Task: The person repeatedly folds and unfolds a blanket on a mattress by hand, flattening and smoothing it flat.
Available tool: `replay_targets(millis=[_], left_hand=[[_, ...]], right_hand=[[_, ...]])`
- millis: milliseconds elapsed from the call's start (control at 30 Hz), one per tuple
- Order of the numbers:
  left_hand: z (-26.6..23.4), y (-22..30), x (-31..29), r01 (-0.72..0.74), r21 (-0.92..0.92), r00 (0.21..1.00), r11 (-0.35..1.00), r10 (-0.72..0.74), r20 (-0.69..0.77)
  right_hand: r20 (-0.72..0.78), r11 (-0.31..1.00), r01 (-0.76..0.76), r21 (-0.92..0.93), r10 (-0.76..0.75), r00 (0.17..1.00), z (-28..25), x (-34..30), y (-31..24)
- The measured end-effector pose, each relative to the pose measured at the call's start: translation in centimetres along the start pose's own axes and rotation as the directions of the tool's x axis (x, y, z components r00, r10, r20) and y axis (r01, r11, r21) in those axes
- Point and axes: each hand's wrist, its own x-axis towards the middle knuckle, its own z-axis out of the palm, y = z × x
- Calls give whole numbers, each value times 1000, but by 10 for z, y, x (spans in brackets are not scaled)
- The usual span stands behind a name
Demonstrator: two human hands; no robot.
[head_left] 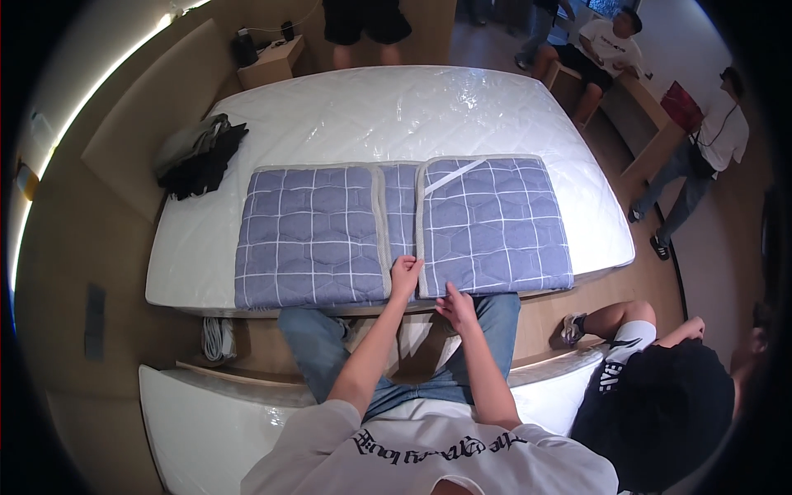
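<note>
Blue-grey cloth with a white check makes up the quilt (495,227), which lies near the front edge of a white mattress (330,115) wrapped in shiny clear plastic. Its two sides are folded inward, so that a left flap (309,235) and a right flap (495,256) face each other with a narrow strip of the same check showing between them. Both flaps have a pale grey border along their inner edges, and a white strap (455,176) slants across the upper left corner of the right one. The left hand (404,276) is at the gap, thumb and fingers drawn together on the quilt at the right flap's inner border, pinching it. The right hand (456,307) is at the lower edge of that flap, its fingers loosely bent and apart, the index fingertip by the cloth; whether it presses there I cannot tell. Dark clothes (202,161) lie heaped on the mattress's left side, beside a padded headboard (161,107). Beyond stands a wooden bedside table (276,62). A second plastic-wrapped mattress (223,421) is in the foreground, with a bundle of white cable (216,340) in the space between the two. At lower right a person in black (668,404) is down low; at upper right one person sits (610,45) and another stands by a red bag (683,107).
</note>
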Motion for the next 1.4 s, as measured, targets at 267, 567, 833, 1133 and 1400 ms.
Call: replay_targets(millis=[267, 567, 833, 1133, 1400], left_hand=[[9, 27, -39, -199, 431, 954, 880, 74, 289], [23, 36, -41, -120, 349, 938, 929, -9, 347], [-12, 33, -61, 314, 200, 845, 928, -370, 387], [-117, 62, -122, 280, -472, 918, 836, -378, -124], [-149, 71, -75, 278, -618, 900, 735, -425, -101]], right_hand=[[-285, 932, 363, -2, -348, 893, -110, -14, -52], [-333, 950, 299, 89, -255, 908, -111, 27, -66], [66, 868, -80, -491, 128, 990, -98, -37, -56], [437, 795, 418, -440, -217, 873, 94, 41, -26], [373, 503, 499, -705, -336, 865, 189, 87, -27]])
